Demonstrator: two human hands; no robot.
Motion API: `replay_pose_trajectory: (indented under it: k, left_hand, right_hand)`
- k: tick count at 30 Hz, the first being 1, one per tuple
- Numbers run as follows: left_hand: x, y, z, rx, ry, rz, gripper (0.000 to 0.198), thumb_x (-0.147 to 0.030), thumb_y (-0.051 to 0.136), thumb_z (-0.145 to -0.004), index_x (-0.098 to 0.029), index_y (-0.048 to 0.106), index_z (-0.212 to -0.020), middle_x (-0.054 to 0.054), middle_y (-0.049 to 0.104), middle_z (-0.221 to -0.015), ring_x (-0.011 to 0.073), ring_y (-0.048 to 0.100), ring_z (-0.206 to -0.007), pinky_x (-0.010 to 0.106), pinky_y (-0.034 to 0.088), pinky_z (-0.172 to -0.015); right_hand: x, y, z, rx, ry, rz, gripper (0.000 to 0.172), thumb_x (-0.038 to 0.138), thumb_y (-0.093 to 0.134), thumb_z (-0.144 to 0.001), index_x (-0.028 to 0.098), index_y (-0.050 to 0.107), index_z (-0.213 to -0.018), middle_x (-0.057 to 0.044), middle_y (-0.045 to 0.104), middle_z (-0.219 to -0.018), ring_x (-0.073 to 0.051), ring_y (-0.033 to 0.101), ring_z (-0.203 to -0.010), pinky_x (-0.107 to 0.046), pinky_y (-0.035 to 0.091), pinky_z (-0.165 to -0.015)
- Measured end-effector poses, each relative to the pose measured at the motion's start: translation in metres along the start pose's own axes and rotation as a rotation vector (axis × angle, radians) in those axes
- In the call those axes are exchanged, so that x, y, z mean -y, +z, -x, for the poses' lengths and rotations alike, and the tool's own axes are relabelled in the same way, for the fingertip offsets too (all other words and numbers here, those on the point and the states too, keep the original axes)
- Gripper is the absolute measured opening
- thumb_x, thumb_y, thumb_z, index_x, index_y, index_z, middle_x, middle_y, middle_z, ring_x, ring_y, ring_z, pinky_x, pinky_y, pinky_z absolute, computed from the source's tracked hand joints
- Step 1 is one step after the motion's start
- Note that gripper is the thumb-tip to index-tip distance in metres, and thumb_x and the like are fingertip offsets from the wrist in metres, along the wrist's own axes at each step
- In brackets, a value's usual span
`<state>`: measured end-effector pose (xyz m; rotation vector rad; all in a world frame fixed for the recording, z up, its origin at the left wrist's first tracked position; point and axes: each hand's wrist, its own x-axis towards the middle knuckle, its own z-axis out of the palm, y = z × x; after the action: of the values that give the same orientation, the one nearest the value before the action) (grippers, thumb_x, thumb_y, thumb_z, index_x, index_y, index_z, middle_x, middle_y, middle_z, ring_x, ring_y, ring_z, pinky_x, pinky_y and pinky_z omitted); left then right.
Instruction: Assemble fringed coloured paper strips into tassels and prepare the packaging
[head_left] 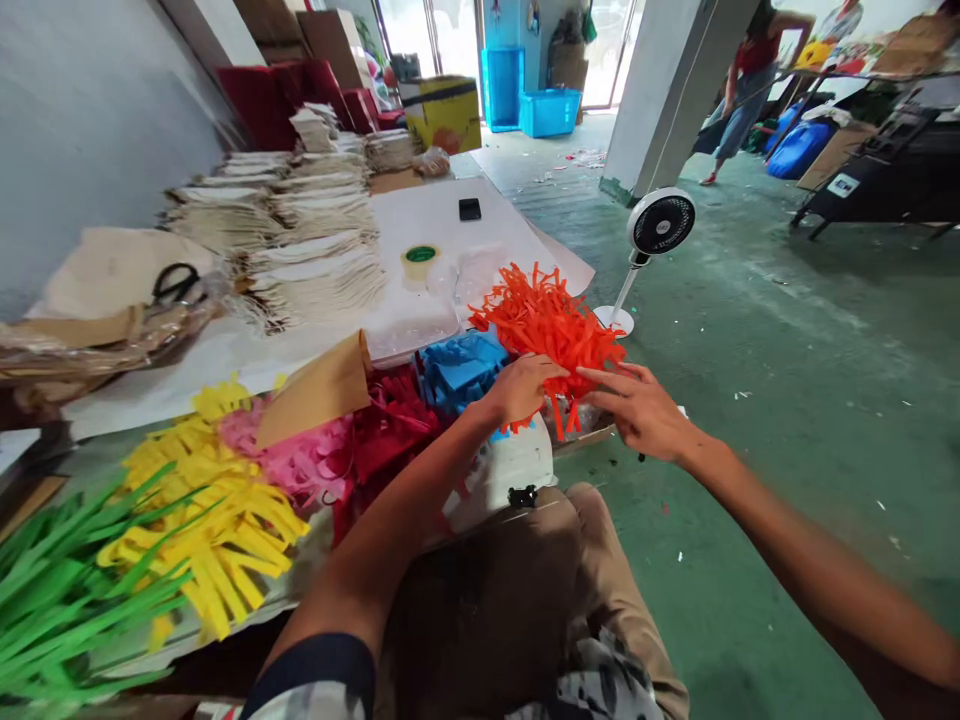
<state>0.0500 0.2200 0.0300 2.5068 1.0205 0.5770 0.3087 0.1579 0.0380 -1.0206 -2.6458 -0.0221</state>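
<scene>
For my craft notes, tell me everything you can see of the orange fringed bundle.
The orange-red fringed bundle is a loose, spiky mass of many narrow cut strips, matte like paper or thin foam, pointing every way. It lies beside a blue cut pile, with the left hand and right hand against its lower part.

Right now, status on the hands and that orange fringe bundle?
Left hand and right hand both on orange fringe bundle, grip unclear. Blue cut pieces beside left hand. Standing fan beyond bundle.
</scene>
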Motion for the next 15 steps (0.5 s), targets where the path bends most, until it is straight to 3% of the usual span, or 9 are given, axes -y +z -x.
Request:
replay_pose_trajectory:
  k: [3, 5, 7, 9, 12, 13, 15]
  left_hand:
    - [-0.004, 0.008, -0.002, -0.017, -0.007, 0.008, 0.072, 0.01, 0.045, -0.074, -0.024, 0.075, -0.131, 0.007, 0.077, -0.123, 0.0223, 0.069, -0.116, 0.037, 0.055, -0.104]
    - [-0.008, 0.004, 0.0, -0.024, 0.0, 0.01, 0.072, 0.009, 0.046, -0.074, -0.024, 0.075, -0.131, 0.007, 0.077, -0.126, 0.0214, 0.07, -0.118, 0.036, 0.055, -0.106]
    - [-0.01, -0.01, 0.007, -0.074, 0.024, 0.037, 0.068, 0.009, 0.046, -0.075, -0.023, 0.077, -0.127, 0.006, 0.078, -0.126, 0.02, 0.071, -0.119, 0.034, 0.055, -0.107]
    - [-0.007, -0.034, 0.022, -0.201, 0.031, 0.087, 0.06, 0.007, 0.046, -0.08, -0.021, 0.079, -0.12, 0.006, 0.079, -0.123, 0.019, 0.072, -0.118, 0.035, 0.055, -0.107]
    - [0.004, -0.081, 0.06, -0.4, -0.088, 0.154, 0.04, -0.003, 0.053, -0.091, -0.02, 0.08, -0.116, 0.007, 0.081, -0.117, 0.0176, 0.075, -0.106, 0.032, 0.06, -0.096]
    - [0.007, -0.096, 0.075, -0.42, -0.15, 0.159, 0.034, -0.008, 0.057, -0.093, -0.019, 0.08, -0.116, 0.006, 0.082, -0.113, 0.0168, 0.076, -0.098, 0.029, 0.061, -0.088]
    - [0.011, -0.117, 0.106, -0.412, -0.249, 0.081, 0.025, -0.018, 0.065, -0.094, -0.02, 0.08, -0.113, 0.006, 0.083, -0.108, 0.0174, 0.076, -0.093, 0.028, 0.061, -0.082]
  right_hand:
    - [0.001, -0.001, 0.006, -0.092, 0.114, 0.021, 0.054, 0.0, 0.052, -0.077, 0.021, 0.071, -0.123, -0.012, 0.067, -0.145, -0.027, 0.066, -0.127, -0.044, 0.045, -0.099]
    - [0.004, 0.003, 0.004, -0.068, 0.104, 0.052, 0.044, 0.007, 0.054, -0.087, 0.021, 0.072, -0.124, -0.013, 0.072, -0.134, -0.028, 0.068, -0.119, -0.043, 0.045, -0.092]
    - [0.011, 0.006, -0.002, -0.04, 0.101, 0.091, 0.033, 0.016, 0.057, -0.093, 0.021, 0.076, -0.119, -0.014, 0.073, -0.125, -0.031, 0.069, -0.111, -0.045, 0.044, -0.09]
    - [0.028, 0.0, -0.008, -0.111, 0.157, 0.064, 0.024, 0.022, 0.06, -0.095, 0.021, 0.08, -0.108, -0.014, 0.074, -0.116, -0.032, 0.068, -0.105, -0.048, 0.044, -0.088]
    - [0.076, -0.031, -0.013, -0.295, 0.19, -0.323, 0.022, 0.023, 0.062, -0.098, 0.027, 0.08, -0.111, -0.009, 0.073, -0.11, -0.027, 0.067, -0.103, -0.044, 0.047, -0.087]
    - [0.097, -0.045, -0.012, -0.307, 0.154, -0.545, 0.026, 0.021, 0.063, -0.099, 0.03, 0.079, -0.117, -0.007, 0.073, -0.11, -0.024, 0.068, -0.102, -0.039, 0.05, -0.083]
    - [0.141, -0.07, -0.007, -0.198, -0.005, -0.902, 0.031, 0.021, 0.062, -0.101, 0.037, 0.076, -0.123, -0.003, 0.072, -0.101, -0.018, 0.068, -0.089, -0.032, 0.051, -0.073]
